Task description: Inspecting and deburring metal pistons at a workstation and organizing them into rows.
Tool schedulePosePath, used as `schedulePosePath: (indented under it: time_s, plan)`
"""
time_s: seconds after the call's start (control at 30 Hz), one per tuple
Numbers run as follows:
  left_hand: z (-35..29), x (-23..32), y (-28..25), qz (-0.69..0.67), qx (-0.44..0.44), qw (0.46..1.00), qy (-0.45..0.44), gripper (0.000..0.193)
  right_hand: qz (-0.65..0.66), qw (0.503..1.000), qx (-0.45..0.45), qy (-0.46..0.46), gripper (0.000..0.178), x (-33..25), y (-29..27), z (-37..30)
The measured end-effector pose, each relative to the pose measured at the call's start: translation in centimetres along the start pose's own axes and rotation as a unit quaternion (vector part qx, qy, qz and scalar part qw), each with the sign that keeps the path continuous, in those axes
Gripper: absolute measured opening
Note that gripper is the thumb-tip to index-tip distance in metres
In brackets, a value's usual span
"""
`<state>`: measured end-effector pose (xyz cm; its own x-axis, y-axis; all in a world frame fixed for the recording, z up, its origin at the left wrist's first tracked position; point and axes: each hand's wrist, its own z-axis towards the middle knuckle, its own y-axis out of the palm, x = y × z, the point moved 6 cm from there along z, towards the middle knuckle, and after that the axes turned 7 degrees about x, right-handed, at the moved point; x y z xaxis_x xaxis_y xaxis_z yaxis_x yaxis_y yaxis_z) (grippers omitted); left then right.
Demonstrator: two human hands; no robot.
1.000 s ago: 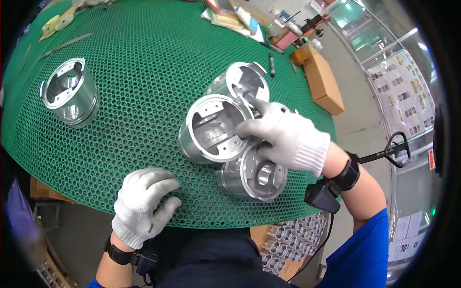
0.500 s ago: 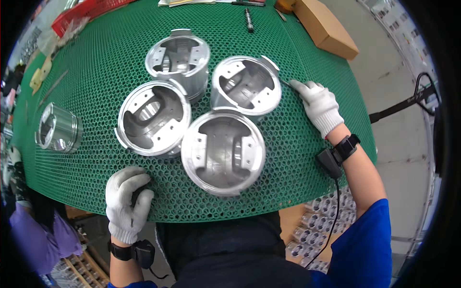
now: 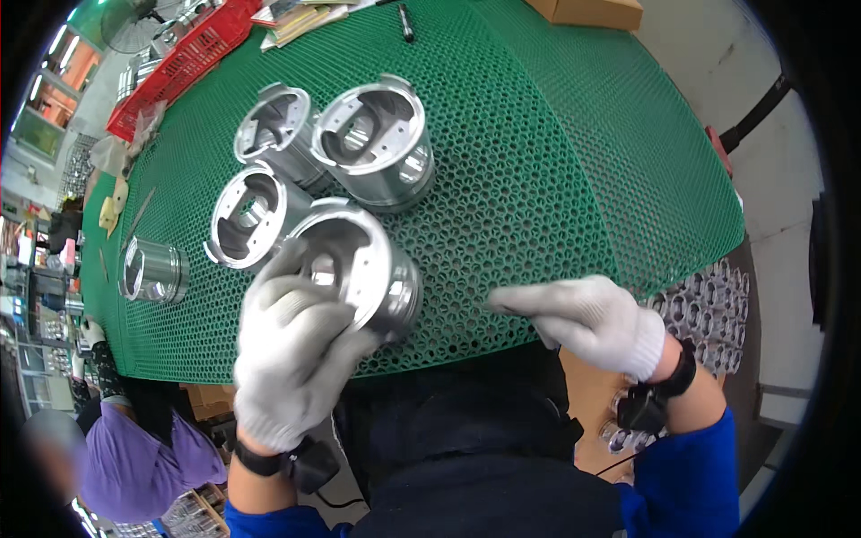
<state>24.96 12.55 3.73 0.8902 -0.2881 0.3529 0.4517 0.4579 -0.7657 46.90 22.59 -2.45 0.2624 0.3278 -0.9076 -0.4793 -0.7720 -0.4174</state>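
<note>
Four silvery metal pistons stand grouped with their hollow ends up. My left hand (image 3: 300, 345), in a white knit glove, closes on the nearest piston (image 3: 399, 291), its fingers over the rim and its thumb low on the near side. Just behind are the left piston (image 3: 247, 215), the far piston (image 3: 278, 130) and the right piston (image 3: 381, 143). To the right, apart from them, my gloved right hand (image 3: 583, 318) hovers near the table's front edge. Its fingers are pressed together, pointing left; what they hold is blurred and hidden.
Green perforated matting covers the table (image 3: 520, 170). Another piston (image 3: 154, 271) lies on its side at the left. Farther back are a red crate (image 3: 184, 72), papers (image 3: 300, 22), a black pen (image 3: 405, 22) and a cardboard box (image 3: 587, 11). A person in purple (image 3: 148, 457) is at the lower left.
My left hand has risen from the table edge onto the nearest piston, which now leans. My right hand has come nearer, down from beside the right piston. The whole view has shifted.
</note>
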Motion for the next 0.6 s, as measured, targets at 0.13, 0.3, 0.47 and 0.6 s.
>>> schedulePosePath:
  time_s: [0.13, 0.3, 0.47, 0.6]
  plan:
    - [-0.4, 0.8, -1.8, -0.038, 0.08, 0.994, -0.065, 0.017, -0.179, 0.97, 0.133, -0.095, 0.042, -0.8, 1.3, -1.1]
    - [0.2, -0.6, -0.2, -0.044, 0.06, 0.996, -0.052, 0.018, -0.371, 0.881, 0.212, -0.204, 0.051, -2.2, 2.2, 2.0]
    - [-1.5, 0.1, -0.8, -0.019, 0.06, 0.997, -0.039, 0.022, -0.438, 0.85, 0.202, -0.211, 0.049, -3.9, 3.4, 2.3]
    - [-4.4, 2.3, -0.8, 0.015, 0.033, 0.999, 0.006, 0.031, -0.407, 0.886, 0.152, -0.163, 0.047, -3.6, 4.7, 0.8]
